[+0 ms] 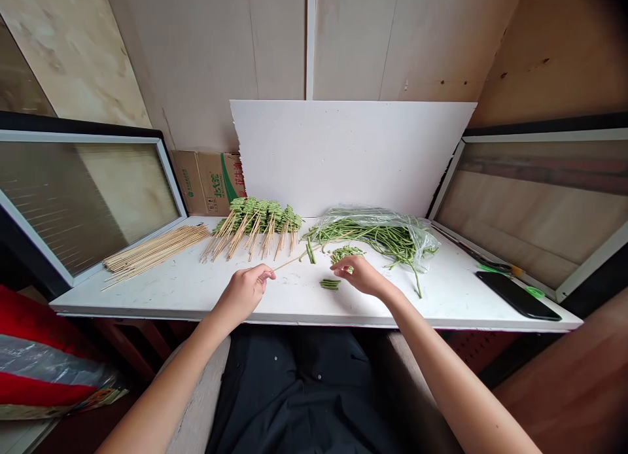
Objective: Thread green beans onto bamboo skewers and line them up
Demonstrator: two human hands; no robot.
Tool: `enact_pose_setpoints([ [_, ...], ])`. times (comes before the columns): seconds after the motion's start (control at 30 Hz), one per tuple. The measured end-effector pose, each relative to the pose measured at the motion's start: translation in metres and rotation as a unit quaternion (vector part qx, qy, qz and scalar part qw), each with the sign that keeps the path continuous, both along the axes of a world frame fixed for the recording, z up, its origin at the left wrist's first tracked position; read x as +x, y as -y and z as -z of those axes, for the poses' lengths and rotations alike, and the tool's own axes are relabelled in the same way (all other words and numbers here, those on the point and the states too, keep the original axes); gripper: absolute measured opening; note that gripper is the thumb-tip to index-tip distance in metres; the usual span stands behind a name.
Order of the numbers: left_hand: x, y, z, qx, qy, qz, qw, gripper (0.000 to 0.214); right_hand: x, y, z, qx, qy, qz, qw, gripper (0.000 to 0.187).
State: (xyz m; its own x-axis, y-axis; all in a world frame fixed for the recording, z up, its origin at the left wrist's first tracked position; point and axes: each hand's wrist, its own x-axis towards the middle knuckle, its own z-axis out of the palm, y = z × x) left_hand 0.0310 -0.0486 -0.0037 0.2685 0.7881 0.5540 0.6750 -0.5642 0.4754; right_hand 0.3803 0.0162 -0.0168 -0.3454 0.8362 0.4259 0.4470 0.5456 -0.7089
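Note:
My left hand [245, 289] is closed in a pinch on the end of a thin bamboo skewer [289, 262] that points right and away over the white table [186, 290]. My right hand [360, 275] hovers over a small pile of cut green bean pieces [346, 252], fingers curled on one short piece. A few more cut pieces [330, 284] lie just left of that hand. Finished skewers of green beans [258, 222] lie fanned at the back.
A stack of bare bamboo skewers [154, 248] lies at the left. Long green beans in a clear plastic bag [383, 235] lie at the back right. A black phone [517, 296] and green-handled scissors [505, 269] rest at the right. A cardboard box [209, 181] stands behind.

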Motion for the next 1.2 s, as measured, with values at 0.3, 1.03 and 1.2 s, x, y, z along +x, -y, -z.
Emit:
enact_pose_setpoints([
  [0.3, -0.004, -0.005, 0.004, -0.009, -0.009, -0.006, 1.000, 0.026, -0.009, -0.009, 0.030, -0.015, 0.209, 0.049, 0.977, 0.014],
  [1.03, -0.009, -0.009, 0.008, 0.003, -0.015, -0.021, 1.000, 0.030, 0.012, -0.005, -0.016, -0.213, -0.418, -0.028, 0.883, 0.043],
  [1.2, -0.007, -0.008, 0.009, -0.002, -0.018, -0.003, 1.000, 0.029, 0.003, 0.001, -0.020, -0.228, -0.456, -0.081, 0.857, 0.036],
])
